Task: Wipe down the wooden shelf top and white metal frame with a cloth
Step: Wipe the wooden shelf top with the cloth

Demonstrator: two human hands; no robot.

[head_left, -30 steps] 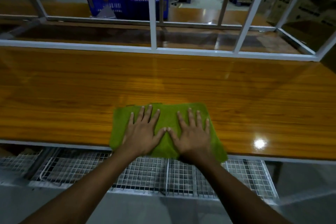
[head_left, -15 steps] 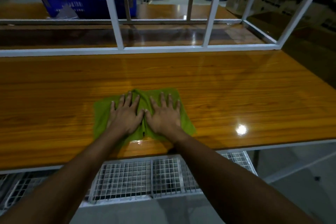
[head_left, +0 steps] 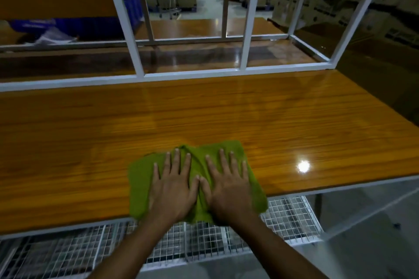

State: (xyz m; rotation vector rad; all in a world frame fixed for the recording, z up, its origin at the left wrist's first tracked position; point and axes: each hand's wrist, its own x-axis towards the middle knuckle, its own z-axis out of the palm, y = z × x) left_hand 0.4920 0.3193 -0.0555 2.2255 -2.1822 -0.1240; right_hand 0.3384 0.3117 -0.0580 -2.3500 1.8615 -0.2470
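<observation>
A green cloth [head_left: 141, 179] lies on the glossy wooden shelf top [head_left: 90, 133], near its front edge and hanging slightly over it. My left hand [head_left: 173, 184] and my right hand [head_left: 229, 184] press flat on the cloth side by side, fingers straight and spread, thumbs touching. The cloth is bunched into a ridge between the hands. The white metal frame [head_left: 181, 75] runs along the back edge of the shelf top, with uprights rising from it.
White wire mesh racks [head_left: 292, 217] sit below the front edge. Behind the frame lies a second wooden surface [head_left: 192, 27], with a blue crate [head_left: 68, 27] at the back left. The shelf top ends at the right [head_left: 371, 102].
Both hands slid the cloth away from the front edge, then back toward it and rightward along the shelf top. The view shifted left, then right.
</observation>
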